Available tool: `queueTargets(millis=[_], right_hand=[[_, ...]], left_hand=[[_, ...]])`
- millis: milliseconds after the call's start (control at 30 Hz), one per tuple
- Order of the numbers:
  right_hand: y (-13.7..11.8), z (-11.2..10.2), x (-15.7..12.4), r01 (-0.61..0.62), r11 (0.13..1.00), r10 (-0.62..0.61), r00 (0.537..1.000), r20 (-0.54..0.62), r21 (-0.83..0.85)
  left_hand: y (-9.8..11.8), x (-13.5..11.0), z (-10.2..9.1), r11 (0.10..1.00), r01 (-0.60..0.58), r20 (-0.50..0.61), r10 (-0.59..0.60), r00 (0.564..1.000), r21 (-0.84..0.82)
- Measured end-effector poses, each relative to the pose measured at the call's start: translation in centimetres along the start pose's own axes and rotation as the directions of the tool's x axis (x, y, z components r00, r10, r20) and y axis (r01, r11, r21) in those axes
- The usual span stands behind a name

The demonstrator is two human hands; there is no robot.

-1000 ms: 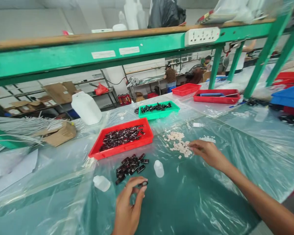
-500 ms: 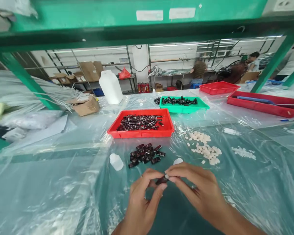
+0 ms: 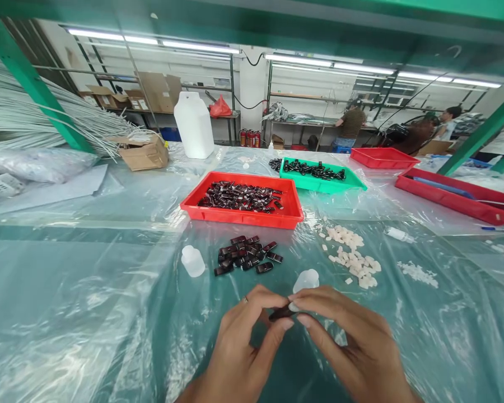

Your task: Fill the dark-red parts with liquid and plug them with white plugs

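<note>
My left hand pinches a small dark brown, glossy piece between thumb and forefinger. The forefinger of my right hand meets the other end of that piece, where a small white piece shows at the fingertip. My right thumb lies just below, slightly apart. Just beyond my hands lies a pile of similar dark pieces. To its right are loose cream-white pieces. A translucent white cap-like object lies beyond my right fingers, and a small white bottle stands left of the pile.
A red tray of dark pieces stands behind the pile. Behind it are a green tray with black pieces and a white jug. Red trays line the right. Clear plastic sheeting covers the table. People work in the background.
My head view has tilted up, showing more of the room. The right thumb has moved away from the forefinger at the dark piece's end. The left hand keeps its pinch.
</note>
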State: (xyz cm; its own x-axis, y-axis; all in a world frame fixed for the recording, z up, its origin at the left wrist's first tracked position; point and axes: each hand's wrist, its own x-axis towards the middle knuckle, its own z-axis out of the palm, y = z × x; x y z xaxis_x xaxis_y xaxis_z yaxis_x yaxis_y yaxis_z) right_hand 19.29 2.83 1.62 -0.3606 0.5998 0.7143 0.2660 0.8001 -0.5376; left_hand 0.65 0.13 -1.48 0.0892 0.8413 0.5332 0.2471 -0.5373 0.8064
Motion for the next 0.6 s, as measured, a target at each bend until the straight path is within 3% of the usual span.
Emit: queueTargets(millis=[200, 600], right_hand=[[0.07, 0.11, -0.17, -0.104, 0.992, 0.106, 0.994, -0.020, 0.070], [0.57, -0.08, -0.32, -0.091, 0.987, 0.087, 0.996, 0.037, 0.133]], left_hand=[[0.31, 0.36, 0.00, 0.999, 0.028, 0.003, -0.028, 1.000, -0.027], [-0.06, -0.03, 0.32, 0.992, 0.099, 0.025, -0.097, 0.995, -0.085]])
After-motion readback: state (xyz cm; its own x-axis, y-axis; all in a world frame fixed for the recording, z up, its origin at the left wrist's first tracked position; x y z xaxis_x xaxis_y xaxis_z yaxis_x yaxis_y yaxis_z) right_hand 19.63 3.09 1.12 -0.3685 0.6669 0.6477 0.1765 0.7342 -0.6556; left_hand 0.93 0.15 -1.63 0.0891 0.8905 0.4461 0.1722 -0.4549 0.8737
